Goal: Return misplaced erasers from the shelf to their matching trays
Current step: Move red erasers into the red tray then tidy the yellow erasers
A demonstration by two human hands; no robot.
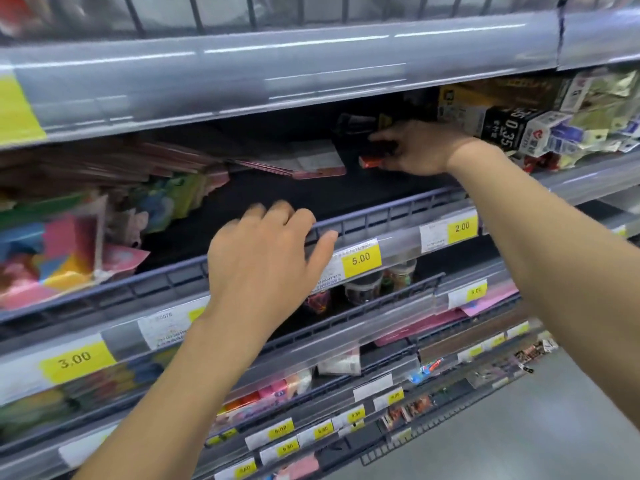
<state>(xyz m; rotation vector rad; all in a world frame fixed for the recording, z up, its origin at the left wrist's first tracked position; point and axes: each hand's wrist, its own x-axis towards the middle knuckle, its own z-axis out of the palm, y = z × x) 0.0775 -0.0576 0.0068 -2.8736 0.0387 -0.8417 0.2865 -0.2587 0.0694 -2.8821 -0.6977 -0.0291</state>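
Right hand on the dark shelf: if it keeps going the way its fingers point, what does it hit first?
The right hand points left; its fingertips are already at a small red-orange packet. Beyond that, probably the pink card pack, though depth is unclear.

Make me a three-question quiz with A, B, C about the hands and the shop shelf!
1. Where is the right hand?
A. deep on the dark shelf
B. on the floor
C. on the 3.00 tag

2. What colour are the price tags?
A. blue
B. yellow
C. green

3. What is the left hand doing?
A. gripping a box
B. holding a pen
C. holding nothing, fingers over the shelf rail

Answers:
1 A, it reaches in beside a small red-orange eraser.
2 B, the 5.00 tag is yellow.
3 C, its loosely curled fingers are empty.
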